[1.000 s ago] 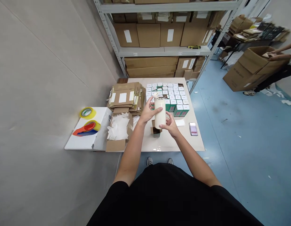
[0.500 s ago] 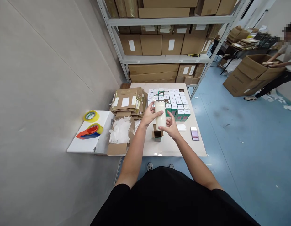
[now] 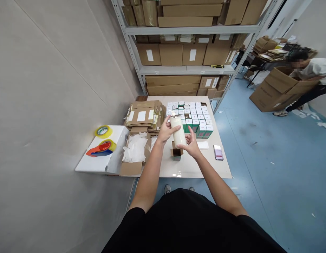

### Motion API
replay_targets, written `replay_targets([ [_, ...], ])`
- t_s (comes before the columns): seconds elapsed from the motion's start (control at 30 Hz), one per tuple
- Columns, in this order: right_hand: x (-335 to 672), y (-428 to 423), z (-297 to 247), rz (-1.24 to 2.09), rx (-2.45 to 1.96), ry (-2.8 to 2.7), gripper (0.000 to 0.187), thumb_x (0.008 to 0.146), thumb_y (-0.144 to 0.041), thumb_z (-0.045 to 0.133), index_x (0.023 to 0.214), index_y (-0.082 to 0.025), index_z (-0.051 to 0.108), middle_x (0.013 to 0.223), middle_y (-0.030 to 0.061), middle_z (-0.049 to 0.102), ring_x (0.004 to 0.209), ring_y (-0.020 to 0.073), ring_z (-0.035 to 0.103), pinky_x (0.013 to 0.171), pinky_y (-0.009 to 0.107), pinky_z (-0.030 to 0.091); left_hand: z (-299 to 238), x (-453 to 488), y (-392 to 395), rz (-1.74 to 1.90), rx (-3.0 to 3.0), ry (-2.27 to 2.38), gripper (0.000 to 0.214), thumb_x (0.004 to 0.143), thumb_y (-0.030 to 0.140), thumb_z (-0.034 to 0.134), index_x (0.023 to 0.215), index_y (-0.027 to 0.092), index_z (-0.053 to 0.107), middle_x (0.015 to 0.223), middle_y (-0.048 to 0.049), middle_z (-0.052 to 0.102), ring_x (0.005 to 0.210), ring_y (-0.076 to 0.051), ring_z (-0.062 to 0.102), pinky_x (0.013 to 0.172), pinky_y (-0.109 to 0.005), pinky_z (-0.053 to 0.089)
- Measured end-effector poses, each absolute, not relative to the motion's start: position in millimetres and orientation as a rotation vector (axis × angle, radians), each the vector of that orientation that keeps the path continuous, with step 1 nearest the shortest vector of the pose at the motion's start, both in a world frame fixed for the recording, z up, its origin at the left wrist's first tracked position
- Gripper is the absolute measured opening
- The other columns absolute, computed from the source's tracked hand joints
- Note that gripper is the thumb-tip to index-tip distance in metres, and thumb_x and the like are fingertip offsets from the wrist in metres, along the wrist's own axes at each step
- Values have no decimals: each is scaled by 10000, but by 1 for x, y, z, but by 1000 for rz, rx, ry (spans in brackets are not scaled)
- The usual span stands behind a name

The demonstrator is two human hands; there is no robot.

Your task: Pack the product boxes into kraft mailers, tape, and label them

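Both hands hold a cream-white cylindrical bottle (image 3: 178, 131) above the table, its shiny-rimmed top tilted to the left. My left hand (image 3: 166, 130) grips its upper part, thumb across the front. Lower down, my right hand (image 3: 191, 144) has its thumb at the base and fingers on the right side. Just below the bottle stands a small open carton (image 3: 176, 154) with its brown flaps up. Behind it are rows of small white-topped green boxes (image 3: 202, 130). A white slip (image 3: 203, 144) lies to the right of my right hand.
Flattened cartons (image 3: 142, 114) are stacked on the table (image 3: 200, 167) at left, behind an open box of white paper (image 3: 135, 149). Tape rolls (image 3: 103, 131) and a red-blue tape dispenser (image 3: 101, 148) sit on a white box. A phone (image 3: 218, 153) lies right; a person (image 3: 314, 72) bends over a large carton.
The bottle has tilted, its top swinging left, while both hands keep hold of it. The person at the right has bent down into the large carton.
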State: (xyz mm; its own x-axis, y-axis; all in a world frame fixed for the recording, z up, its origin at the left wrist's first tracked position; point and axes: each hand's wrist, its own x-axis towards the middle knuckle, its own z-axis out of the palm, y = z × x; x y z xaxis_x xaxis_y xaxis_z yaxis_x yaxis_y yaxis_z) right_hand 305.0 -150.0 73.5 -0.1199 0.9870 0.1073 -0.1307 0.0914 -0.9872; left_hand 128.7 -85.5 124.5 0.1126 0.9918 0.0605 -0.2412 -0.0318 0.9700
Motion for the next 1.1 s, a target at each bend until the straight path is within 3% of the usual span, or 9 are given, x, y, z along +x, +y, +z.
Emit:
replay_targets([
  [0.13,305,-151,72,1417,-883,-1288,1206,746,-502,854,1672,-357,95,1176,52,685,1068,266,686,944,455,569,122,126,-87,1208,1113,848,1186,696,438,933,1655,237,264,1233,-126,739,1153,-294,696,1054,-476,524],
  [0.33,301,-155,72,1246,-1006,-1280,1317,648,-435,941,1669,-373,112,1212,58,658,1098,273,671,985,465,558,125,125,-88,1217,1164,880,1181,694,395,936,1659,257,268,1338,-139,686,1235,-291,655,1079,-444,505],
  [0.5,303,-154,73,1396,-903,-1292,1228,761,-466,857,1676,-378,43,1221,60,667,1080,263,689,964,462,573,126,125,-89,1206,1156,835,1195,714,423,914,1672,216,230,1297,-154,706,1190,-307,679,1071,-478,508],
  [0.63,303,-156,76,1294,-965,-1262,1330,697,-445,918,1679,-377,23,1180,58,664,1041,266,691,941,463,585,124,126,-90,1237,1176,869,1152,736,433,904,1667,258,247,1386,-151,665,1241,-304,656,1089,-461,501],
  [0.8,304,-157,78,1404,-879,-1255,1275,738,-458,886,1675,-396,24,1183,52,655,1030,254,701,914,449,595,125,126,-91,1252,1196,867,1207,723,438,918,1674,238,202,1278,-145,717,1186,-302,685,1063,-467,519],
  [0.9,305,-157,78,1416,-886,-1232,1242,744,-456,878,1673,-396,57,1180,55,661,1002,251,710,880,439,606,128,126,-91,1222,1196,863,1173,740,434,908,1671,251,218,1331,-149,691,1223,-294,670,1084,-460,509],
  [1.1,305,-158,79,1343,-909,-1272,1302,701,-457,907,1677,-398,48,1315,81,634,1098,261,692,970,456,577,131,128,-93,1216,1182,897,1268,696,386,946,1682,238,163,1243,-145,726,1136,-290,709,1035,-475,541],
])
